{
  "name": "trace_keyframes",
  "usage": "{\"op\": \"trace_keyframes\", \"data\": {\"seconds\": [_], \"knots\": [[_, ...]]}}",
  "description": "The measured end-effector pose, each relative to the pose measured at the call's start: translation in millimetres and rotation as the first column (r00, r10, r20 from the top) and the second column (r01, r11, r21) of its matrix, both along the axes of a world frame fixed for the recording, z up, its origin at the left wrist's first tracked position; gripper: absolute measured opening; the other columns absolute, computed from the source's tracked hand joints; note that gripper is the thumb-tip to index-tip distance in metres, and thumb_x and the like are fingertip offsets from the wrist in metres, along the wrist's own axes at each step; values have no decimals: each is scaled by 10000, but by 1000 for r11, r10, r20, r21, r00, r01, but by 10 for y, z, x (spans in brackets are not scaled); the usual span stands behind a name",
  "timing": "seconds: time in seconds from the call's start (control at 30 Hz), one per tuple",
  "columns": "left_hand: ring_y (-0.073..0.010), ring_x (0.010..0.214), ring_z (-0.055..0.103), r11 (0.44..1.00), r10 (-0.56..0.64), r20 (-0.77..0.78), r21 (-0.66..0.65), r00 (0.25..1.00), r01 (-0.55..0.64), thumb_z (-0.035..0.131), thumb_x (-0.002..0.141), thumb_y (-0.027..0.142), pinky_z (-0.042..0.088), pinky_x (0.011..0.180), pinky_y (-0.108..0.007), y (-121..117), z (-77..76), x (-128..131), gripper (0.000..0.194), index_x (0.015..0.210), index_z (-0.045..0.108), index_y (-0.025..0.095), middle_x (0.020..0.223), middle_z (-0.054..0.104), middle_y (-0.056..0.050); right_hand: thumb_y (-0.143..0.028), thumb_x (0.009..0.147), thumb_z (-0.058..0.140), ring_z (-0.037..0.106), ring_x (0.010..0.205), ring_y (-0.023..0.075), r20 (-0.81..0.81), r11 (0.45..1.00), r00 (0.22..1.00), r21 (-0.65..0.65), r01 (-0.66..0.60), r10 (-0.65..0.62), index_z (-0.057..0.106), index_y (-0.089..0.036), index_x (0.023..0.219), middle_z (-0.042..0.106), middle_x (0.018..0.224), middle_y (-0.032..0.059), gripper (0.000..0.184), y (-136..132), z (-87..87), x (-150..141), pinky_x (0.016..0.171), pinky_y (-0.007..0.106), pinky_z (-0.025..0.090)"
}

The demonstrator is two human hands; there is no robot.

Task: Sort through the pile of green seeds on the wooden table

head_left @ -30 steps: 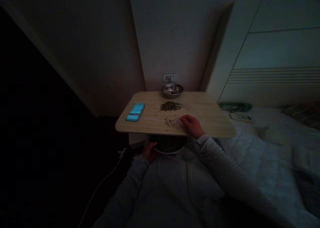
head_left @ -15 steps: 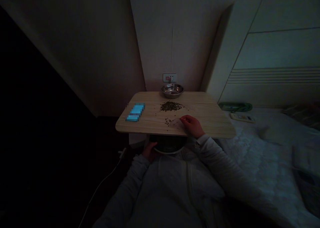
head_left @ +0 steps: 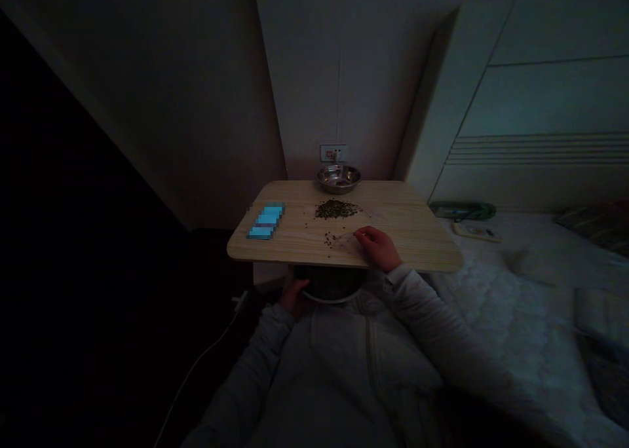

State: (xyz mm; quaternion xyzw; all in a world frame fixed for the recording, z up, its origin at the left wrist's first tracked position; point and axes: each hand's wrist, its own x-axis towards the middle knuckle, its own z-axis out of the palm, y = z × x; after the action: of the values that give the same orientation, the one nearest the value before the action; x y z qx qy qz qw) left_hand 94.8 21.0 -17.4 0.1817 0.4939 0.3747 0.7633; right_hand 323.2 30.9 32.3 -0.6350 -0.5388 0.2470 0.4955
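Over the near part of a light wooden table (head_left: 289, 248), my right hand (head_left: 377, 246) is closed in a pinch on a thin, pale stick-like thing (head_left: 348, 235). Its far end lies by a few loose dark grains (head_left: 329, 240); its exact kind is too faint to make out. Farther back sits a larger pile of dark, bean-like grains (head_left: 335, 209). Below the table's front edge, my left hand (head_left: 293, 297) grips the left side of a dark bowl with a white rim (head_left: 330, 300). The table hides part of that bowl, and its contents are too dark to tell.
A shiny metal bowl (head_left: 339, 179) stands at the table's back edge, under a wall socket (head_left: 333, 152). On the left lies a lit phone (head_left: 266, 221). To the right, a bed (head_left: 496, 310) holds a remote control (head_left: 476, 231) and a green bottle-like thing (head_left: 462, 210). A white cable (head_left: 196, 363) runs along the floor.
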Motion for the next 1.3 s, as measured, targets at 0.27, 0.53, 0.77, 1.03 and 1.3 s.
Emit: {"op": "trace_keyframes", "data": {"seconds": [0.27, 0.53, 0.77, 1.03, 1.3], "knots": [[-245, 827, 716, 1000, -7, 15, 13, 1000, 7, 552, 787, 117, 595, 701, -367, 19, -72, -14, 108, 760, 656, 129, 717, 741, -71, -550, 729, 538, 478, 519, 148, 1, 1000, 1000, 13, -3, 3, 645, -182, 758, 534, 518, -12, 384, 3, -11, 7, 520, 269, 344], [-238, 806, 711, 1000, -11, 23, 24, 1000, 11, 567, 772, 98, 584, 691, -352, 45, -117, -38, 102, 748, 662, 129, 720, 738, -74, -543, 732, 546, 484, 531, 146, 69, 995, 993, 27, -96, 94, 671, -178, 799, 536, 533, -13, 391, 22, -36, 16, 540, 270, 351], [-209, 737, 710, 1000, -13, 43, 11, 999, 12, 566, 793, 113, 585, 694, -341, 56, -159, -44, 97, 770, 659, 131, 686, 728, -50, -534, 739, 552, 475, 534, 142, 72, 987, 984, 16, -163, 161, 689, -175, 818, 553, 545, -6, 393, 12, -37, 18, 518, 260, 339], [-208, 736, 712, 1000, -15, -6, 10, 1000, 15, 494, 841, 108, 590, 671, -330, 21, -62, -7, 202, 707, 643, 133, 661, 725, -56, -464, 762, 551, 551, 643, 150, 100, 957, 953, 20, -288, 285, 689, -179, 797, 665, 714, 27, 319, 2, -18, 31, 615, 269, 407], [-245, 833, 711, 999, -11, 36, 32, 999, 10, 562, 780, 115, 591, 710, -369, 39, -141, -28, 105, 767, 665, 127, 739, 743, -78, -355, 761, 567, 541, 609, 148, 234, 989, 961, -32, -143, 147, 682, -177, 771, 635, 637, 18, 213, -13, 14, -3, 585, 257, 380]]}}
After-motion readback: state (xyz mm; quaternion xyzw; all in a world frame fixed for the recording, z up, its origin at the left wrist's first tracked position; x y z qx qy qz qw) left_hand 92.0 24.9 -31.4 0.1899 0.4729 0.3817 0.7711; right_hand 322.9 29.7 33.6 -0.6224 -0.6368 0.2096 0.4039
